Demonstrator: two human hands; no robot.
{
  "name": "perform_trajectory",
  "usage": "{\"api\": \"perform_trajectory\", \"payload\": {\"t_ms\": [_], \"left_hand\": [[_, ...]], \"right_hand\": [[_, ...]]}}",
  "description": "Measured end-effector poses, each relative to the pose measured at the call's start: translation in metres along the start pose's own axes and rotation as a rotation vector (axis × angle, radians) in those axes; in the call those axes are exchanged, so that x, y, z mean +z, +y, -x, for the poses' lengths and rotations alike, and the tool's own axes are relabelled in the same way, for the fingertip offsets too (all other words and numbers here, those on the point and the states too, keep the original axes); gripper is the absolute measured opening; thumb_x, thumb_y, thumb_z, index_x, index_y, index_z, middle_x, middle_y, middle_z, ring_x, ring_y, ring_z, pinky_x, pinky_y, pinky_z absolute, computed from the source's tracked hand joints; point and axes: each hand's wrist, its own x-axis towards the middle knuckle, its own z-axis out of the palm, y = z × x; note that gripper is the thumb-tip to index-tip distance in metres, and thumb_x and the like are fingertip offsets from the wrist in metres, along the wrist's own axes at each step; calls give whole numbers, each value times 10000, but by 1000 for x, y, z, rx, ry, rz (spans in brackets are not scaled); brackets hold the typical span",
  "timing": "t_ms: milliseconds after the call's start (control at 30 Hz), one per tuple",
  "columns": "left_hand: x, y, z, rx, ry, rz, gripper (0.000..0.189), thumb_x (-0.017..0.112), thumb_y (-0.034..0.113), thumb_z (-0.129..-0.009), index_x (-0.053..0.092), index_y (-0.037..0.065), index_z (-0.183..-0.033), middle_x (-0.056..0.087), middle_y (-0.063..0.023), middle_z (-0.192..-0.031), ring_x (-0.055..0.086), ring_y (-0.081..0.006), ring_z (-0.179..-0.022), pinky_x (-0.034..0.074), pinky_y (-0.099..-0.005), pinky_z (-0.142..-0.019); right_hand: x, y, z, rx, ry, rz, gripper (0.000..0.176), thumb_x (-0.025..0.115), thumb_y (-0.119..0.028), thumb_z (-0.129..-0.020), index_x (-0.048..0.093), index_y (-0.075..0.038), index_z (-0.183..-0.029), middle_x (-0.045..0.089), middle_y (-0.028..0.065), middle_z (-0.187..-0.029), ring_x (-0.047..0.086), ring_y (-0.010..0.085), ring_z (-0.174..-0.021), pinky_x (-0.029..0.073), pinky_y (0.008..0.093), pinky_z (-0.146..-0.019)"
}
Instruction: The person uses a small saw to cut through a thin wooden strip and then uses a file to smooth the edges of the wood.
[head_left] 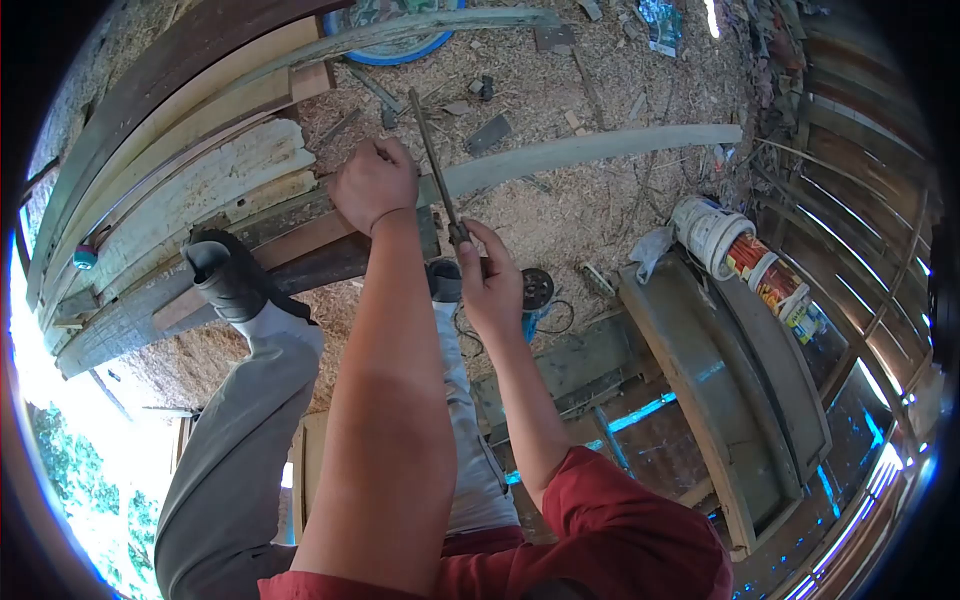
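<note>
My right hand point(492, 283) holds a long, thin metal tool point(431, 150) by its lower end, the thumb and fingers closed around it. Its narrow shaft points up and slightly left, away from me, past my left hand. My left hand point(376, 185) is curled into a fist, over the ends of the stacked timber; I cannot tell what, if anything, is inside it. A pale, curved plank point(600, 149) runs rightward from close to the tool's shaft. Under my left wrist lies a brown wooden beam point(310, 240).
Long boards point(230, 170) lie stacked at left, with my booted foot point(228, 275) against them. Wood shavings point(590, 210) cover the ground. White buckets point(705, 235) stand at right beside a wooden panel point(700, 370). A blue-rimmed round object point(400, 55) is at the top.
</note>
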Motion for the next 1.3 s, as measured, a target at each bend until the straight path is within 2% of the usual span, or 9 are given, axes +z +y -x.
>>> {"api": "perform_trajectory", "payload": {"t_ms": [100,433,533,633,700,800,1100,1233,1300], "left_hand": [[-2,-1,0,-14,-23,34,327,560,286,-910,723,85,-709,725,-172,-701,711,-371,-690,535,-502,-777],[-1,-2,0,-30,-37,0,332,551,297,-908,721,85,-718,731,-174,-720,723,-369,-739,535,-500,-806],[-2,-1,0,-19,-34,12,328,551,298,-904,715,89,-712,731,-167,-716,723,-366,-748,532,-494,-807],[-1,-2,0,-15,-31,2,323,553,297,-900,712,90,-709,729,-161,-710,721,-365,-740,530,-486,-804],[-1,-2,0,-9,-33,-9,321,555,297,-899,711,91,-709,727,-158,-706,719,-364,-730,529,-484,-801],[-4,-1,0,-19,-70,8,383,518,347,-933,732,81,-760,732,-214,-772,720,-417,-759,560,-526,-780],[-7,-2,-2,-15,-152,-5,444,466,372,-963,778,81,-841,747,-224,-831,727,-425,-801,572,-532,-800],[-2,-1,-1,-33,-165,-27,458,458,378,-965,794,77,-884,753,-225,-874,729,-427,-830,570,-535,-809],[-2,-3,-1,-34,-166,-43,463,458,381,-965,796,73,-893,755,-223,-885,730,-429,-840,569,-536,-814]], "right_hand": [[5,5,-4,10,30,-7,323,641,-208,-1065,665,-117,-1373,580,21,-639,490,39,-590,427,256,-565],[9,-2,-3,0,38,29,326,644,-198,-1058,666,-112,-1371,560,29,-627,458,45,-566,403,251,-550],[7,-2,-3,-19,56,54,314,649,-196,-1053,680,-108,-1352,607,66,-644,513,56,-575,444,258,-568],[10,2,-5,-61,82,53,314,657,-203,-1046,688,-104,-1342,692,121,-716,641,90,-622,504,279,-607],[12,1,-6,-69,87,67,321,663,-204,-1039,687,-103,-1343,747,174,-820,750,160,-714,549,304,-655],[13,-3,-5,-6,78,56,323,663,-205,-1036,687,-111,-1344,756,191,-879,781,218,-760,564,325,-667],[6,27,25,-130,155,63,320,658,-202,-1032,688,-157,-1347,754,192,-901,766,315,-756,564,358,-650],[2,43,35,-85,144,55,313,661,-214,-1030,694,-160,-1337,752,192,-896,753,319,-723,558,364,-630],[8,42,24,-248,216,91,321,666,-232,-1029,700,-143,-1336,737,184,-827,724,277,-635,542,360,-587]]}}
